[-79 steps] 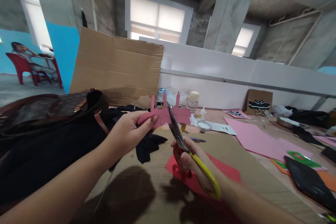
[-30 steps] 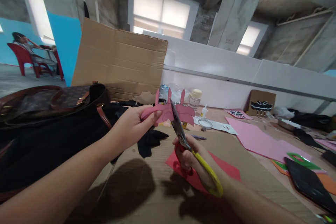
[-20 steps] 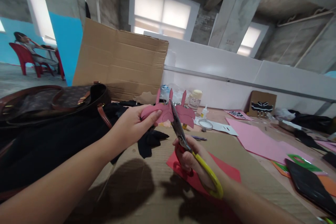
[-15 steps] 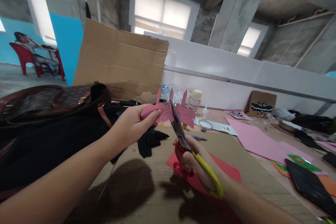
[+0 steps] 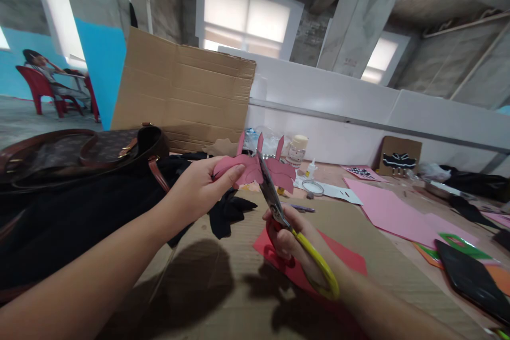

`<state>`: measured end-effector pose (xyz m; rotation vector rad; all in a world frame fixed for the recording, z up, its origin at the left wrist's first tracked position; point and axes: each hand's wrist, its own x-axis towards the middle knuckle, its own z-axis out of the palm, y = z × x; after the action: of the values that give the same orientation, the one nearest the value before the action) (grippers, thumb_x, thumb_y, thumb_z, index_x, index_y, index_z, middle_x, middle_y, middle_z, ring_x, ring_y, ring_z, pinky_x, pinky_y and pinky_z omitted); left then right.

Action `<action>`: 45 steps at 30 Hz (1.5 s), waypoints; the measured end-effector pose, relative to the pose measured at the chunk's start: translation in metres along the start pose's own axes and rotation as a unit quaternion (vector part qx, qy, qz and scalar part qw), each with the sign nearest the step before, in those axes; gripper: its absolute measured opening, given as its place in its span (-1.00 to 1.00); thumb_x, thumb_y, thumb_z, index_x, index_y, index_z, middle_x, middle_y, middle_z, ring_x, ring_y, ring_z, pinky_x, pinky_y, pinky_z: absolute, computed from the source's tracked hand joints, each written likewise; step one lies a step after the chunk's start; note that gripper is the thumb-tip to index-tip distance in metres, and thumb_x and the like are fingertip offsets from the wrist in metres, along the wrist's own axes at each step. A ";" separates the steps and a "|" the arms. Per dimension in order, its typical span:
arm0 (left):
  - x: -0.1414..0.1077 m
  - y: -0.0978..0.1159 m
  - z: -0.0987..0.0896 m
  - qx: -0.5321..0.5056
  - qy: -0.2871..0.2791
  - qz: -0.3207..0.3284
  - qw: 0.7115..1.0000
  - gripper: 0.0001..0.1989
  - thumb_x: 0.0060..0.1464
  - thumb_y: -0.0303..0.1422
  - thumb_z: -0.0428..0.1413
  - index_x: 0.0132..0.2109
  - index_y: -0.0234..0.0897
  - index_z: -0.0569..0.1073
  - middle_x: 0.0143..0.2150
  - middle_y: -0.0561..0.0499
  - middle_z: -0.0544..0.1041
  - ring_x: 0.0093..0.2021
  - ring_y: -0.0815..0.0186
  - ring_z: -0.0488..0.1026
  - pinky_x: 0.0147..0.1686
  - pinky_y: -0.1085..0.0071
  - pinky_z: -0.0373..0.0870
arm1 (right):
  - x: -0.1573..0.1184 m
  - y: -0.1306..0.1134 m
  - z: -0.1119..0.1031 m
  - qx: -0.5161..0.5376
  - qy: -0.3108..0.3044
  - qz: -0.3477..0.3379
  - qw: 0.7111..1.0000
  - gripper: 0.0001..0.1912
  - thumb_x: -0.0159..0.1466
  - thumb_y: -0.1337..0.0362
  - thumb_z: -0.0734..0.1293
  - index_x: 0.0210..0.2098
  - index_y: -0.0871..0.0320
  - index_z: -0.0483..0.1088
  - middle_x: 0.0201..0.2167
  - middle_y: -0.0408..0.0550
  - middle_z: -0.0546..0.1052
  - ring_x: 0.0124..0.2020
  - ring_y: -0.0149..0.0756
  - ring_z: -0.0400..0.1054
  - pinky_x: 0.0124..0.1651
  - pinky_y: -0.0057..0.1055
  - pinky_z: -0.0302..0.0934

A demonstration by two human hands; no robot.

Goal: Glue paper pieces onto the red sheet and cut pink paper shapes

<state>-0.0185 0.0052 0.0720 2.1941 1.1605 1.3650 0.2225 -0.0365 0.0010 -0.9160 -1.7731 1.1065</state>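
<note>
My left hand (image 5: 209,183) pinches the left end of a pink paper cutout (image 5: 281,170) between thumb and fingers. The cutout has pointed strips standing along its top and curved lines drawn on it. A pair of scissors (image 5: 274,204) with red and yellow handles is gripped in my right hand (image 5: 292,234). Its blades reach up across the middle of the cutout, nearly together. Below my right hand, a red sheet of paper (image 5: 342,255) lies on the cardboard (image 5: 215,297). Black cut pieces (image 5: 227,218) lie beneath my left hand.
A brown handbag (image 5: 115,143) and black cloth (image 5: 79,223) fill the left side. Behind stands a cardboard panel (image 5: 187,95). To the right are pink paper sheets (image 5: 390,212), a black flat case (image 5: 470,276), a glue bottle (image 5: 311,169) and a jar (image 5: 297,150). A person (image 5: 43,71) sits far left.
Both hands, the cutout and the scissors stay almost in place. The view has shifted very slightly.
</note>
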 end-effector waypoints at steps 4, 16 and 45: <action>0.000 0.001 -0.001 0.001 -0.005 -0.003 1.000 -0.63 0.27 -0.12 0.03 -0.42 -0.22 0.45 -0.47 0.08 0.49 -0.41 0.29 0.38 -0.33 0.40 0.29 | -0.001 -0.001 0.001 0.006 0.002 0.008 1.000 -0.50 0.32 -0.15 0.32 0.01 0.11 0.35 -0.40 -0.16 0.34 -0.49 -0.40 0.20 -0.40 -0.43 0.20; 0.001 0.001 -0.002 0.006 -0.005 0.001 1.000 -0.63 0.26 -0.09 0.02 -0.41 -0.22 0.46 -0.45 0.04 0.52 -0.39 0.25 0.41 -0.37 0.40 0.30 | 0.000 -0.001 0.000 0.007 -0.009 0.006 1.000 -0.53 0.33 -0.13 0.32 0.01 0.09 0.36 -0.41 -0.16 0.33 -0.50 -0.39 0.18 -0.43 -0.42 0.16; 0.001 0.000 -0.004 0.003 -0.002 0.015 1.000 -0.61 0.27 -0.11 0.00 -0.46 -0.22 0.35 -0.51 0.11 0.37 -0.47 0.34 0.25 -0.43 0.42 0.20 | -0.001 -0.003 0.005 0.021 0.003 0.024 0.999 -0.54 0.32 -0.12 0.34 -0.01 0.09 0.35 -0.44 -0.19 0.32 -0.55 -0.43 0.12 -0.49 -0.44 0.10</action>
<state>-0.0218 0.0052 0.0750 2.2271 1.1347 1.3694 0.2185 -0.0402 0.0020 -0.9407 -1.7240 1.1665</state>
